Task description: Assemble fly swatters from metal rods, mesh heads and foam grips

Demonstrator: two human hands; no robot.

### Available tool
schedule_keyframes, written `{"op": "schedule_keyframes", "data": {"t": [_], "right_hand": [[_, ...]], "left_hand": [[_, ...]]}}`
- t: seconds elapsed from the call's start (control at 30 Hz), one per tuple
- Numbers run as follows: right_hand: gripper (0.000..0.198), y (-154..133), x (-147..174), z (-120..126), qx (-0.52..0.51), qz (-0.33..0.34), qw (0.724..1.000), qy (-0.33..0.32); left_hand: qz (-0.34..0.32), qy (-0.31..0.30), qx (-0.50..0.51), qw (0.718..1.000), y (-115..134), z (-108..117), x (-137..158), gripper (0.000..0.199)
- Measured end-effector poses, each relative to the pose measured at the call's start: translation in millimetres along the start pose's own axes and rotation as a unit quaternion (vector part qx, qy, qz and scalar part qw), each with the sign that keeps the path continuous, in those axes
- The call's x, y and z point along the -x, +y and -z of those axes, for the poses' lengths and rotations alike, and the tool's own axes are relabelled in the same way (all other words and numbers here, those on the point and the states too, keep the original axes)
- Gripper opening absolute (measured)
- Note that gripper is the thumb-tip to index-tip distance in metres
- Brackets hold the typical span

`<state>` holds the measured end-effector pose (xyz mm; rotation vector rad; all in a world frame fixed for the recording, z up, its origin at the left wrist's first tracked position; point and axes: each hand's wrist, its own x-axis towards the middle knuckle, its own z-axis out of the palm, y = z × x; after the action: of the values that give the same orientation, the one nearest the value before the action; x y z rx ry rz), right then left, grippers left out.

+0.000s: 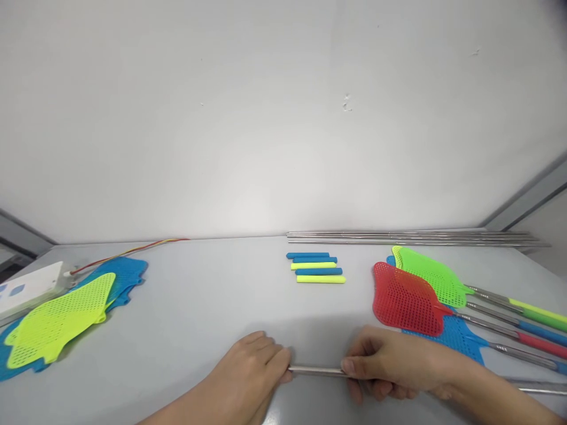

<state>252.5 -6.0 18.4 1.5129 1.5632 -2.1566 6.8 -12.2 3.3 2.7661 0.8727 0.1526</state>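
Fingers: left hand curled closed over the left portion of a metal rod; its thumb is mostly hidden. Right hand pinched closed on the same rod, thumb on the near side, remaining fingers bent beneath the palm. Rod sits low in view, near the front of the grey table; bare length visible between the 2 hands. Long axis runs left–right, close to level, dropping slightly toward the right. Both rod ends hidden by the hands.

Pose: left forearm enters from the bottom edge, back of hand up, knuckles toward upper right. Right forearm enters from lower right, hand directed left. A metal length emerges beyond the right forearm; cannot tell if it is the same rod.

Right side: overlapping fly swatters, including red, green and blue, handles toward the right edge. Left side: yellow mesh head on blue mesh heads, beside a white box.

Farther, center: 5 sleeves, 3 blue, 2 yellow, roughly parallel. Farthest: metal rods lying along the wall.
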Motion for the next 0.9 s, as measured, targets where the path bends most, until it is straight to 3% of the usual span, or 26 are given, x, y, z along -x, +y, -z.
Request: {"op": "schedule_keyframes", "data": {"t": [0.17,0.9], "right_hand": [[0.042,1.2,-3.1,-6.8,-0.005,-0.016,1.000,-0.010],[0.042,0.0,-2.2,-3.5,0.008,0.010,1.000,-0.016]], "left_hand": [[-0.003,-0.031,-0.026,0.999,6.7,4.7,-2.3,0.015],[-0.004,-0.002,0.004,1.000,4.9,2.6,-0.7,0.019]]}}
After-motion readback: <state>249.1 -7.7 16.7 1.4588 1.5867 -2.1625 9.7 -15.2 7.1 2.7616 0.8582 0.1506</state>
